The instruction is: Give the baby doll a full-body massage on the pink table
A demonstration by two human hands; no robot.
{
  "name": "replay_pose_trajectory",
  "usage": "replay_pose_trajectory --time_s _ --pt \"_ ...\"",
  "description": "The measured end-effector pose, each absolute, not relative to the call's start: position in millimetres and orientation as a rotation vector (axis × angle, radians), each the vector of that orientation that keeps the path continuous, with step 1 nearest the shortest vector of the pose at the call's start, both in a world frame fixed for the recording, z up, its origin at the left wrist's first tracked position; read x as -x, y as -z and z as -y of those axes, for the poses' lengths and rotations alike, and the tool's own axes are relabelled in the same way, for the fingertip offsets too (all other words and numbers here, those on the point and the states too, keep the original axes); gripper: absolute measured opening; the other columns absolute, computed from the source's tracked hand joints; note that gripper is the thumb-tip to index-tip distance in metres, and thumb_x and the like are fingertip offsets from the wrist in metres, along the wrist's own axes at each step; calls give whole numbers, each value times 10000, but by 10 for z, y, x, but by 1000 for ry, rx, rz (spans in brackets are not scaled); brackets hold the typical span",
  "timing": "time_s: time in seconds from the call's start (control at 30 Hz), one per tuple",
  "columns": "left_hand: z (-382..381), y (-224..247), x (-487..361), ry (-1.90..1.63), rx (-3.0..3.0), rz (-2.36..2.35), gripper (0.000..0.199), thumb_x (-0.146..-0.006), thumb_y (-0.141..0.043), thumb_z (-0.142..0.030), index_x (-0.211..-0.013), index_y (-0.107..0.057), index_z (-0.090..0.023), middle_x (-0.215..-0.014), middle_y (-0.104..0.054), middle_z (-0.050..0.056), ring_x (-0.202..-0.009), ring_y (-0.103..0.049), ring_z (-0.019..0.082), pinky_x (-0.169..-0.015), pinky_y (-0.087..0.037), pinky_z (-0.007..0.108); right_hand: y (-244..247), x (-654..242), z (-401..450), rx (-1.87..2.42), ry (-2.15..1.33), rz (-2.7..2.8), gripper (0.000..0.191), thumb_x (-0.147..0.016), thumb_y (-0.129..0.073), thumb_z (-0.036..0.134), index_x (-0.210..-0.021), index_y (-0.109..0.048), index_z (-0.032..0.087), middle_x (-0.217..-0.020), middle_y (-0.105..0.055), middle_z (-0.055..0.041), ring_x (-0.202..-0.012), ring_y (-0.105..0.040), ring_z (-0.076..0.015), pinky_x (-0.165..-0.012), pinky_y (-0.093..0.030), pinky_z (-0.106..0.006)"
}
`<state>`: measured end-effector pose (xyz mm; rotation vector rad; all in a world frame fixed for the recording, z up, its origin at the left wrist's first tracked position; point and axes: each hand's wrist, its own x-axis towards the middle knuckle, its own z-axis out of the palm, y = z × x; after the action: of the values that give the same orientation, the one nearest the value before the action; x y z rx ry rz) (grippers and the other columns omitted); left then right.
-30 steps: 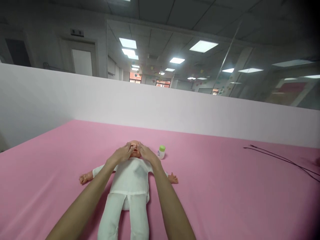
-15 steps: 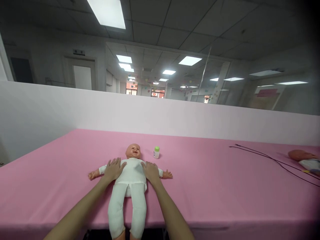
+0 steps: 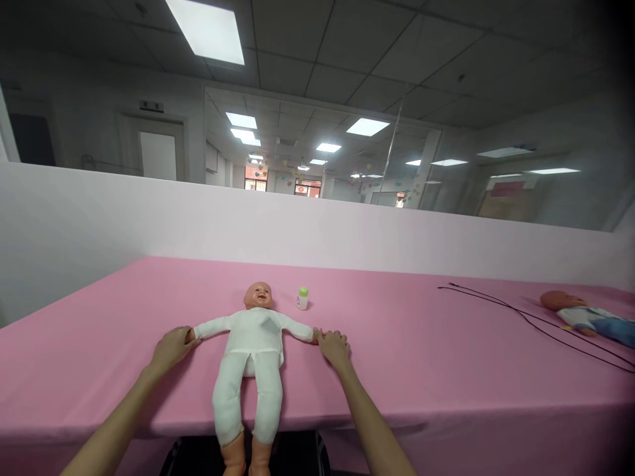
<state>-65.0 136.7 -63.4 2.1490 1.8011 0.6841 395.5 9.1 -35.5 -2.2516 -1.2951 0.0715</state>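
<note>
A baby doll (image 3: 255, 330) in a white top and trousers lies on its back, arms spread wide, its feet hanging past the table's front edge. My left hand (image 3: 172, 347) is closed around the doll's hand on the left of the view, which it mostly hides. On the other side, my right hand (image 3: 336, 348) wraps over the doll's other hand, its fingers bent. Close beside the doll's head stands a small bottle (image 3: 302, 299) with a green cap.
Pink cloth (image 3: 397, 357) covers the table. At the right lie thin black cables (image 3: 506, 304) and a second doll (image 3: 585, 314) in blue trousers. A white low wall (image 3: 317, 228) with glass above borders the back. Something black (image 3: 302, 456) is below the front edge.
Both hands have slid outward from the doll's chest and upper arms to its hands. The view has shifted slightly to the right, showing more of the second doll.
</note>
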Motion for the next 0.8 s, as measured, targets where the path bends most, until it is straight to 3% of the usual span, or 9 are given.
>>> replay_pose_trajectory --time_s 0.13,0.23,0.3,0.37,0.47,0.57,0.67,0.73,0.8 --pt "-1374 564 649 -980 -1980 -1621 279 -687 -707 -478 -807 -666 -230 -830 -729 77 -797 -658 309 -633 -408 322 443 -3978 -88 2025 -270 1179 369 -873 -675 547 -904 -647 180 -1053 -736 -214 -1050 -680 -356 -872 -512 -440" --pt "-1401 480 509 -1282 -1695 -1403 443 -598 -816 -496 -928 -710 -219 -871 -749 66 -840 -684 305 -694 -481 336 475 -3877 -181 1794 -444 1071 455 -820 -682 639 -929 -574 211 -776 -719 -87 -672 -675 -246 -629 -515 -345" --pt "-1424 432 383 -1443 -1478 -1291 622 -535 -884 -518 -1040 -698 -205 -971 -756 85 -907 -703 305 -755 -535 359 477 -3785 -277 1635 -516 998 537 -786 -652 727 -928 -552 218 -688 -679 -38 -576 -635 -207 -570 -504 -317" --pt "-1446 396 237 -1537 -1338 -1213 675 -550 -888 -567 -1067 -678 -188 -1020 -745 106 -934 -709 300 -778 -565 379 467 -3684 -384 1493 -546 948 602 -751 -627 787 -918 -562 212 -684 -669 -31 -582 -634 -194 -576 -516 -308" --pt "-1471 357 -9 -1549 -1346 -1140 579 -657 -811 -637 -967 -688 -164 -972 -735 118 -914 -707 300 -802 -581 409 444 -3520 -525 1356 -551 933 631 -717 -643 785 -906 -617 183 -714 -677 -42 -600 -630 -190 -577 -521 -308" --pt "-1468 336 -222 -1557 -1453 -1062 487 -707 -763 -588 -955 -707 -173 -1034 -746 121 -990 -699 308 -912 -565 427 407 -3357 -585 1295 -517 974 573 -714 -722 664 -980 -680 158 -825 -722 -62 -678 -649 -203 -624 -532 -315" --pt "-1400 332 -321 -1509 -1585 -945 406 -716 -780 -474 -1013 -750 -199 -1136 -756 104 -1094 -684 310 -1013 -535 419 350 -3218 -531 1244 -462 1140 491 -761 -761 485 -1142 -718 179 -1067 -766 -91 -919 -695 -247 -807 -558 -348" --pt "-1320 330 -321 -1410 -1744 -885 387 -763 -780 -440 -1086 -772 -227 -1173 -764 85 -1124 -677 311 -1037 -523 424 313 -3139 -451 1237 -393 1364 398 -840 -712 404 -1191 -723 217 -1183 -759 -92 -1042 -688 -265 -906 -546 -372" --pt "-1235 323 -299 -1279 -1980 -826 342 -851 -731 -443 -1137 -777 -261 -1213 -762 71 -1150 -669 308 -1055 -509 435 289 -3065 -368 1281 -285 1663 271 -921 -618 341 -1145 -739 249 -1157 -767 -78 -1035 -684 -267 -919 -533 -381"
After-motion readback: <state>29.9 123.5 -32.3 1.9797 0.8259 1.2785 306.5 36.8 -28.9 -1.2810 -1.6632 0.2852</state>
